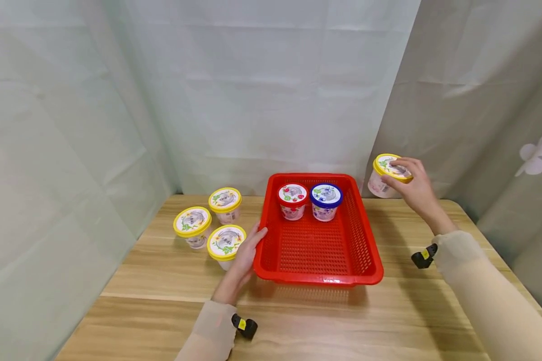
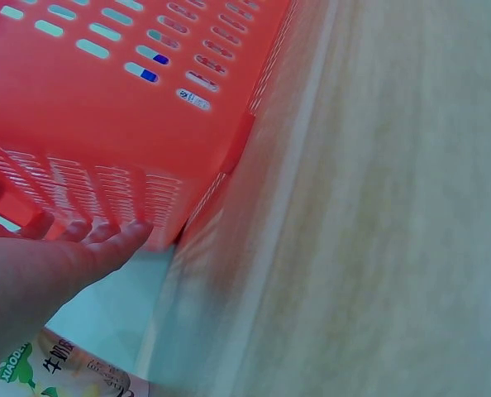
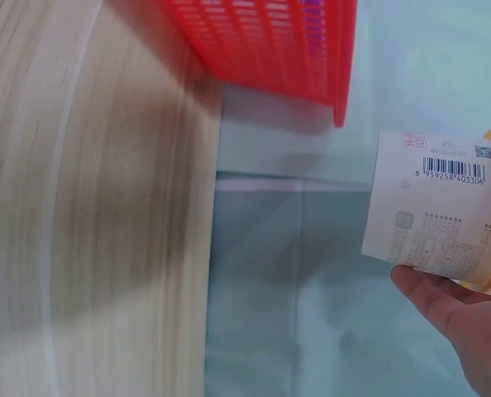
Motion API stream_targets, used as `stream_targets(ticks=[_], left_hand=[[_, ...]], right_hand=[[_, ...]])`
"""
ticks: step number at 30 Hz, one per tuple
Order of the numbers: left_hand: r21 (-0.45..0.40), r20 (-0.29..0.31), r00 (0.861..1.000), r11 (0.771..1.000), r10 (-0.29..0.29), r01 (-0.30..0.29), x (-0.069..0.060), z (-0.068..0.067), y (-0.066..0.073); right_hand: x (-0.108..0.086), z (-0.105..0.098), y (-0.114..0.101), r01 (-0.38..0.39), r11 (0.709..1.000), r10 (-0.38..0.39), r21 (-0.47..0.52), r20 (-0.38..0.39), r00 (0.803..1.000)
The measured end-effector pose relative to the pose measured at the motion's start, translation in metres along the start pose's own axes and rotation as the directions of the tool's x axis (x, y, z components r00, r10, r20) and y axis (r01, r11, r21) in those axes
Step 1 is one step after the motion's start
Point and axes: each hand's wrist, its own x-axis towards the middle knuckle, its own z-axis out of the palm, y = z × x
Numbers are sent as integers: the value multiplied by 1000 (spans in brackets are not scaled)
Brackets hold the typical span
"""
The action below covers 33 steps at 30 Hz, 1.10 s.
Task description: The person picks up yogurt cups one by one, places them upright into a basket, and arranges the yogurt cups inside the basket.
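My right hand holds a yellow-lidded tub by its lid, up in the air beyond the basket's right side. In the right wrist view the tub's barcode side shows. My left hand grips the left rim of a red plastic basket, thumb over the edge; in the left wrist view its fingers lie against the basket's outer wall. Inside, toward the back, a red-lidded tub stands next to a blue-lidded tub.
Left of the basket, three yellow-lidded tubs stand on the wooden table: a back one, a left one and a front one close to my left hand. Pale curtains hang behind the table and at both sides.
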Motion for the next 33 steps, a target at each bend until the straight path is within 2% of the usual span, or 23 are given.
stream_targets(ticks=[9, 19, 27, 33], left_hand=[[-4, 25, 1000, 1000, -1, 1, -1, -2, 0], [13, 10, 1000, 1000, -6, 5, -1, -2, -1], [-1, 10, 1000, 1000, -1, 1, 0, 2, 0], [8, 0, 1000, 1000, 0, 0, -1, 1, 0]], right_hand=[[3, 8, -18, 37, 999, -37, 13, 14, 999], [6, 12, -34, 57, 998, -57, 21, 29, 998], [8, 16, -48, 46, 998, -50, 53, 82, 995], [13, 31, -60, 50, 994, -61, 93, 117, 991]])
